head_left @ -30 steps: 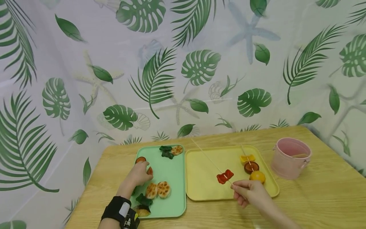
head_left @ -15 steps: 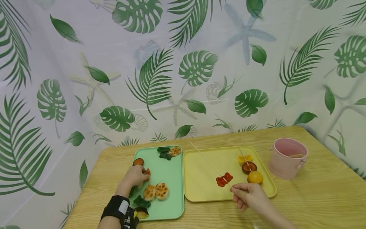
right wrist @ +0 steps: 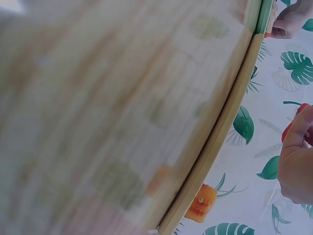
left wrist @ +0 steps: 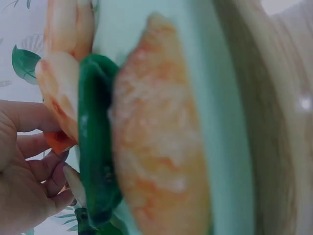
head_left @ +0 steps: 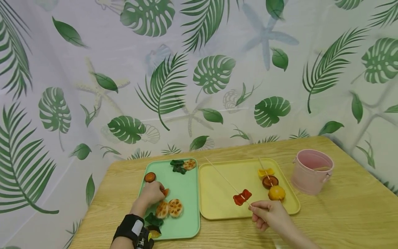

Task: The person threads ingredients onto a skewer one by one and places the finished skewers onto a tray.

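Note:
In the head view my left hand (head_left: 151,193) is over the left side of the green tray (head_left: 186,221). Its fingers pinch an orange piece of play food (head_left: 166,192), mostly hidden behind them; the left wrist view shows this orange piece (left wrist: 59,142) between thumb and fingers. Lotus root slices (head_left: 175,208) lie just in front of that hand, and a round brown-rimmed slice (head_left: 150,177) sits behind it. Over the front of the yellow tray (head_left: 214,193), my right hand (head_left: 268,214) pinches the lower end of a wooden skewer (head_left: 220,175). A red pepper piece (head_left: 242,197) is threaded near its fingers.
A loaded skewer lies at the yellow tray's right, with a yellow pepper piece (head_left: 265,172), a mushroom (head_left: 270,182) and a round yellow piece (head_left: 276,193). Right of it stands a pink bucket (head_left: 311,173). Dark green pieces (head_left: 178,166) lie at the green tray's back.
My left hand has moved slightly right and toward the front of the green tray, and the orange piece has shifted with it. The right hand and skewer stay nearly still.

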`<state>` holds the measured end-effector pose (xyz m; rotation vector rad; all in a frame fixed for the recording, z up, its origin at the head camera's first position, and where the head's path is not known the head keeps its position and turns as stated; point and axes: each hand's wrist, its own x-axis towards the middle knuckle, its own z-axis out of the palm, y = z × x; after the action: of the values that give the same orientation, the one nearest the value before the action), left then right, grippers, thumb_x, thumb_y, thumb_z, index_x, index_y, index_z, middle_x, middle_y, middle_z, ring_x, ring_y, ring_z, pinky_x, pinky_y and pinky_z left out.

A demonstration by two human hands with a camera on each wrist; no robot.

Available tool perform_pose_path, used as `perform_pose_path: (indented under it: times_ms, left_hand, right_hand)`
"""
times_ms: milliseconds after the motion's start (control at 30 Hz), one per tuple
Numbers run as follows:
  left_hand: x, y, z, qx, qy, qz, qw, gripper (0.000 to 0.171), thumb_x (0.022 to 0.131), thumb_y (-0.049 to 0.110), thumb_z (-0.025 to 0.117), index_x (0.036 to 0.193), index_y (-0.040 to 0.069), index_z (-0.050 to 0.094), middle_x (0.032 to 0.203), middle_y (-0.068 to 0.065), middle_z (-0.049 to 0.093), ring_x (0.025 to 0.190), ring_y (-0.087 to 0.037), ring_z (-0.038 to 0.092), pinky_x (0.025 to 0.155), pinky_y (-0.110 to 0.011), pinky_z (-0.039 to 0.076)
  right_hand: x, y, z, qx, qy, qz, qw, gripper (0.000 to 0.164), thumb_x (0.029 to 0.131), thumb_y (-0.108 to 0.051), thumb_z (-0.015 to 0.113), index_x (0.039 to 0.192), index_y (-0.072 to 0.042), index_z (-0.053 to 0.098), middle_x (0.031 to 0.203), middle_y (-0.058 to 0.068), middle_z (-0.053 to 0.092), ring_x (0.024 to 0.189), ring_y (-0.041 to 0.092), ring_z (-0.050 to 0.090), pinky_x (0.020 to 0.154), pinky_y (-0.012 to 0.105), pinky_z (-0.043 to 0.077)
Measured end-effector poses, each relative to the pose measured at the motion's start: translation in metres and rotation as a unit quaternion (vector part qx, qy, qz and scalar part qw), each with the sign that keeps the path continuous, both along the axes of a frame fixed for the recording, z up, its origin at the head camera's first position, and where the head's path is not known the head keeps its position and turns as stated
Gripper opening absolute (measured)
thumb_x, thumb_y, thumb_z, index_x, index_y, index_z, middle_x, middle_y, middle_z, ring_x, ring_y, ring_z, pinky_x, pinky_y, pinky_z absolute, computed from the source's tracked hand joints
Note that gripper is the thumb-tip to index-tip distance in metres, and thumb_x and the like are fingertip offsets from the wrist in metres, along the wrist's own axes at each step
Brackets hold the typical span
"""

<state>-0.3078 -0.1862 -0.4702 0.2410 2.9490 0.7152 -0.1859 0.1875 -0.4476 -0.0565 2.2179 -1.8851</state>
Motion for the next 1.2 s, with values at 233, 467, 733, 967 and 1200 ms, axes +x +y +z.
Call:
perform_pose_path:
  times_ms: [233, 467, 733, 967, 1200]
  left_hand:
    - [0.000, 0.002, 0.003, 0.031, -0.028, 0.001, 0.9991, 0.025, 0.069, -0.005, 0.063, 0.093, 0.000, 0.063, 0.089, -0.010, 0.059, 0.068, -0.023, 0.044, 0.053, -0.028, 0.036]
    - [-0.003, 0.008, 0.011, 0.080, 0.008, -0.029, 0.9963, 0.030, 0.074, -0.005, 0.062, 0.104, -0.003, 0.059, 0.098, -0.013, 0.052, 0.075, -0.022, 0.048, 0.059, -0.032, 0.040]
    - [0.001, 0.038, 0.037, 0.100, 0.087, -0.027, 0.9908, 0.016, 0.080, 0.009, 0.069, 0.094, 0.004, 0.063, 0.090, -0.006, 0.058, 0.075, -0.020, 0.055, 0.062, -0.032, 0.046]
    - [0.013, 0.066, 0.046, 0.130, 0.232, -0.052, 0.9624, 0.012, 0.079, 0.003, 0.070, 0.089, 0.004, 0.062, 0.086, -0.007, 0.057, 0.076, -0.022, 0.055, 0.065, -0.033, 0.047]
    - [0.021, 0.079, 0.045, 0.164, 0.293, -0.059, 0.9401, 0.013, 0.080, 0.001, 0.069, 0.091, 0.005, 0.064, 0.087, -0.006, 0.059, 0.078, -0.020, 0.059, 0.067, -0.032, 0.050]
  right_hand:
    - [0.001, 0.001, 0.000, -0.003, -0.002, 0.001, 1.000, 0.029, 0.093, -0.012, 0.055, 0.103, 0.015, 0.060, 0.066, 0.002, 0.059, 0.051, 0.009, 0.054, 0.050, 0.028, 0.051]
    - [0.001, 0.000, 0.000, 0.000, -0.002, 0.006, 1.000, 0.030, 0.093, -0.012, 0.055, 0.103, 0.015, 0.060, 0.067, 0.002, 0.059, 0.052, 0.008, 0.054, 0.050, 0.027, 0.051]
    - [0.011, -0.012, 0.008, 0.086, 0.066, 0.013, 0.994, 0.026, 0.091, -0.010, 0.057, 0.103, 0.013, 0.063, 0.062, 0.005, 0.059, 0.044, 0.010, 0.050, 0.042, 0.027, 0.047]
    - [0.027, -0.024, 0.019, 0.168, 0.162, 0.034, 0.972, 0.020, 0.091, -0.009, 0.057, 0.103, 0.004, 0.067, 0.060, -0.003, 0.056, 0.040, 0.005, 0.045, 0.040, 0.024, 0.042]
    - [0.039, -0.026, 0.024, 0.228, 0.259, 0.043, 0.938, 0.013, 0.089, -0.006, 0.059, 0.095, -0.001, 0.070, 0.058, -0.013, 0.051, 0.046, -0.003, 0.041, 0.049, 0.020, 0.042]
